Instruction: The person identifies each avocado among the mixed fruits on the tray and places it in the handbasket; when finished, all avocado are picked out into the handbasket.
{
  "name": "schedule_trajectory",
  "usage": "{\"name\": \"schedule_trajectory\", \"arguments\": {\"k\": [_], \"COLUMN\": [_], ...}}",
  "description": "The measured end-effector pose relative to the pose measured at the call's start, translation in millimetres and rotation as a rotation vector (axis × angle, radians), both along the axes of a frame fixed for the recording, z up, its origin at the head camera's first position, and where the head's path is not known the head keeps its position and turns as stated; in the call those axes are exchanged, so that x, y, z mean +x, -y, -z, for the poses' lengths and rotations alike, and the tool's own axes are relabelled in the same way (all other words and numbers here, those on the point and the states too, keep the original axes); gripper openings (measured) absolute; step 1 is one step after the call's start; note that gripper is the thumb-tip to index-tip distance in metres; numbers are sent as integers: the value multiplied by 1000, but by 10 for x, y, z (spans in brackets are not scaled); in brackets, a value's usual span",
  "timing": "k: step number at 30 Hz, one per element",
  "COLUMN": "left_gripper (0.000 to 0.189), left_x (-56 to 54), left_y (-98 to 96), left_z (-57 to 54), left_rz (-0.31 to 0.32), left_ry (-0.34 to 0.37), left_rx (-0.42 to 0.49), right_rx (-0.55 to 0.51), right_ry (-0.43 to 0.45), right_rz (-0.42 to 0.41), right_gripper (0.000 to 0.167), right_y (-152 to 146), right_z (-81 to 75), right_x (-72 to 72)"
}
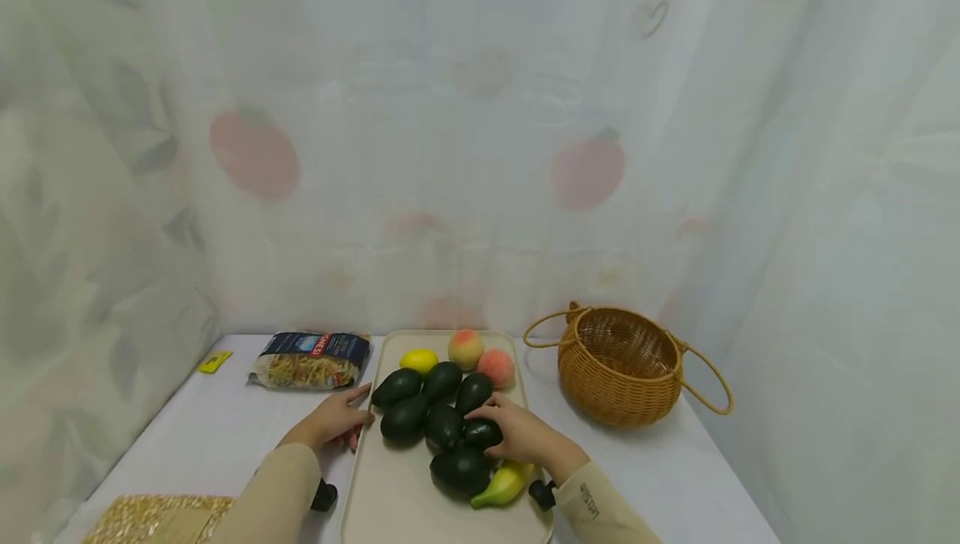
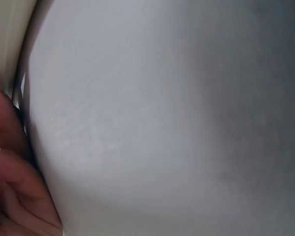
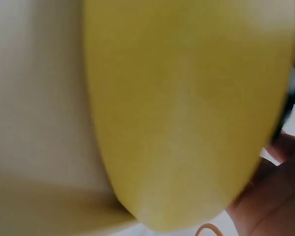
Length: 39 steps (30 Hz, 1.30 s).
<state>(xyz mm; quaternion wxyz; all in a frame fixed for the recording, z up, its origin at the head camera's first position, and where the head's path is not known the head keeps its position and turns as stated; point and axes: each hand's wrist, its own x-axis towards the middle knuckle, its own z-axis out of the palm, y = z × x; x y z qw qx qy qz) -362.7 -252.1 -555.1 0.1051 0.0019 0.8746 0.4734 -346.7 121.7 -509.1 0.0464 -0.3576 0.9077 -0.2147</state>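
Observation:
A beige tray [image 1: 397, 519] holds several dark green avocados [image 1: 459, 471], a lemon [image 1: 418, 360], two peaches [image 1: 467, 348] and a yellow-green, banana-like fruit [image 1: 504, 484]. My right hand [image 1: 525, 436] grips one avocado [image 1: 482, 433] at the right of the pile, fingers over its far side and thumb on the near side. The banana-like fruit [image 3: 187, 108] fills much of the right wrist view, beside that hand. At the tray's left rim, my left hand [image 1: 335, 419] holds the edge with bent fingers. Those fingers [image 2: 14, 172] show at the left of the left wrist view.
A round wicker basket [image 1: 618, 381] with two loop handles stands right of the tray. Back left lies a bag of pasta [image 1: 309, 361], near a small yellow packet [image 1: 214, 362]. A bag of golden grains [image 1: 150, 519] lies front left. Pale curtains [image 1: 450, 152] surround the white table [image 1: 187, 436].

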Motion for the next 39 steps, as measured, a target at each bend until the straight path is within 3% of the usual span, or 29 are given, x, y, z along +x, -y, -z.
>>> {"name": "schedule_trajectory", "arguments": {"k": [9, 17, 26, 30, 34, 39], "left_gripper": [84, 83, 84, 84, 86, 88], "left_x": [4, -16, -28, -21, -31, -68], "left_y": [-33, -69, -19, 14, 37, 38], "left_z": [-44, -47, -41, -80, -104, -94], "left_rz": [-7, -12, -4, 12, 37, 89], "left_ry": [24, 23, 35, 24, 24, 39], "left_rx": [20, 5, -8, -6, 8, 32], "right_rx": [-50, -135, -260, -287, -310, -303], "right_ry": [-18, -42, -101, -167, -268, -285], "right_rz": [4, 79, 127, 174, 255, 412], "right_gripper": [58, 62, 64, 64, 63, 64], "right_y": [-29, -102, -202, -265, -377, -621], "right_z": [32, -72, -382, -558, -710, -855], "right_x": [-36, -47, -42, -63, -123, -196]}}
